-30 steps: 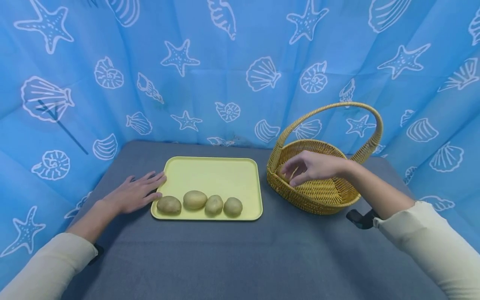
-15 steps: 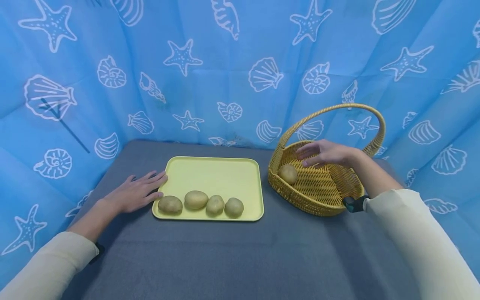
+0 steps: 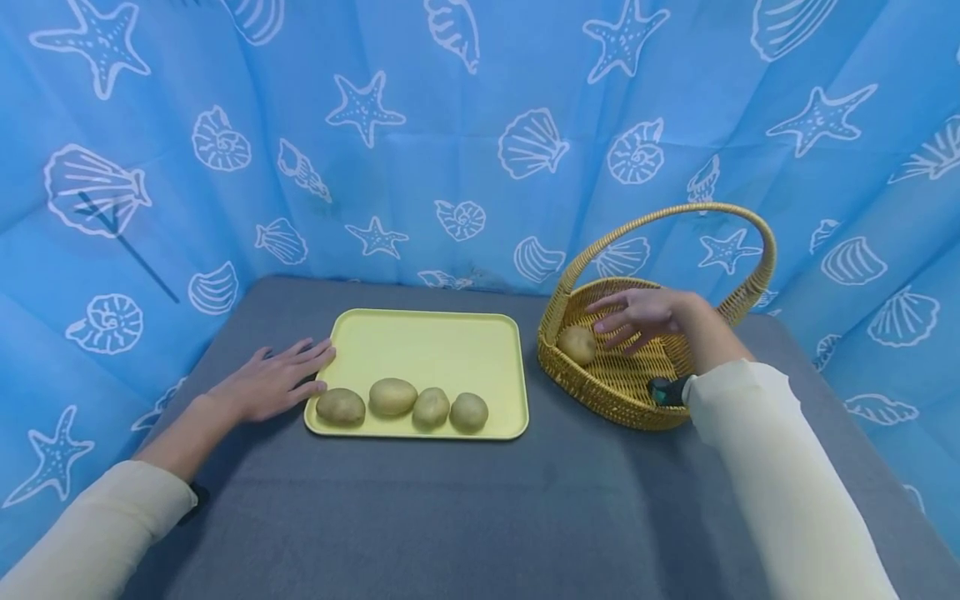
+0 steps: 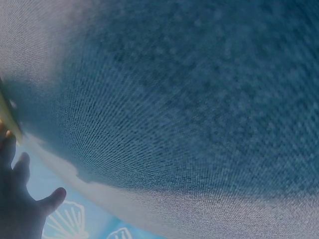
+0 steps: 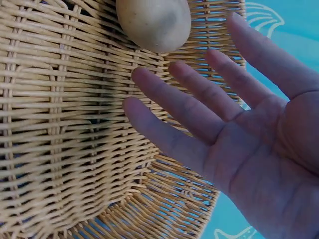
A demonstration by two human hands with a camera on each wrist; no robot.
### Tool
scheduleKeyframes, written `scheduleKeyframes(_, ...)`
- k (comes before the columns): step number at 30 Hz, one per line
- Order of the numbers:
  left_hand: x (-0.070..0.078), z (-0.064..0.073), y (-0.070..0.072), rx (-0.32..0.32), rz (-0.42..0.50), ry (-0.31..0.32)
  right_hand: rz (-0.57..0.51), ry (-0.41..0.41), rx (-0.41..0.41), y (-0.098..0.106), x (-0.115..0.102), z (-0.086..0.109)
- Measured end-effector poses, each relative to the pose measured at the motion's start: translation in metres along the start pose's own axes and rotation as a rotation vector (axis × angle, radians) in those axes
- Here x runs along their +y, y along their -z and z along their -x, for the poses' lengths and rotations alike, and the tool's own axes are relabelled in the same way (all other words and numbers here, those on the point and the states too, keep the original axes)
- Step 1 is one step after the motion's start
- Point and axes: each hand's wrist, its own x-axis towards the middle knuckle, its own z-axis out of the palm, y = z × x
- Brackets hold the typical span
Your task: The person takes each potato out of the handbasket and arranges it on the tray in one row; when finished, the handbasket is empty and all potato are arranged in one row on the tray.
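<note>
A yellow tray point(image 3: 427, 342) lies on the grey cloth, with several potatoes point(image 3: 393, 397) in a row along its near edge. My left hand point(image 3: 266, 383) rests with spread fingers at the tray's left rim; the left wrist view catches only part of this hand point(image 4: 22, 194). To the right stands a wicker basket point(image 3: 600, 404) with a tall handle. One potato point(image 3: 577, 345) sits inside it at the left, also seen in the right wrist view as a pale potato point(image 5: 154, 25). Over the basket, my right hand point(image 3: 637, 317) has its fingers extended and holds nothing, apart from the potato.
Behind the table hangs a blue curtain point(image 3: 450, 167) with white shells and starfish. The basket's handle point(image 3: 667, 212) arches high behind the right hand. Grey cloth point(image 3: 450, 517) covers the table in front of the tray.
My right hand has let go of the potato in the basket and drawn back to the right, its fingers straightening. The left hand and the tray potatoes stay as they were.
</note>
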Motion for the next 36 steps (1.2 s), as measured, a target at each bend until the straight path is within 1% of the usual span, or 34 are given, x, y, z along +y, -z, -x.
scheduleKeyframes(6,-0.001,0.000,0.000,0.001,-0.009,-0.002,-0.019,-0.022,-0.027,-0.005,0.004,-0.013)
scheduleKeyframes(11,-0.001,0.000,0.000,0.001,-0.005,-0.006,-0.012,-0.048,-0.034,-0.010,-0.002,-0.021)
scheduleKeyframes(15,-0.002,0.000,0.000,0.001,-0.011,-0.003,0.051,-0.069,-0.057,-0.012,-0.009,-0.025)
scheduleKeyframes(17,-0.002,0.000,0.000,0.002,-0.018,-0.002,0.089,-0.075,-0.055,-0.014,-0.013,-0.027)
scheduleKeyframes(20,-0.002,0.000,0.000,0.001,-0.018,-0.002,0.112,-0.081,-0.033,-0.016,-0.017,-0.029)
scheduleKeyframes(28,-0.002,0.000,0.000,0.004,-0.018,-0.009,0.208,-0.061,0.023,-0.023,-0.022,-0.029)
scheduleKeyframes(32,0.000,0.000,0.000,0.006,-0.010,-0.010,0.202,-0.050,0.022,-0.023,-0.021,-0.029)
scheduleKeyframes(36,0.000,0.000,0.000,0.006,-0.005,-0.007,0.165,-0.009,0.022,-0.019,-0.020,-0.024)
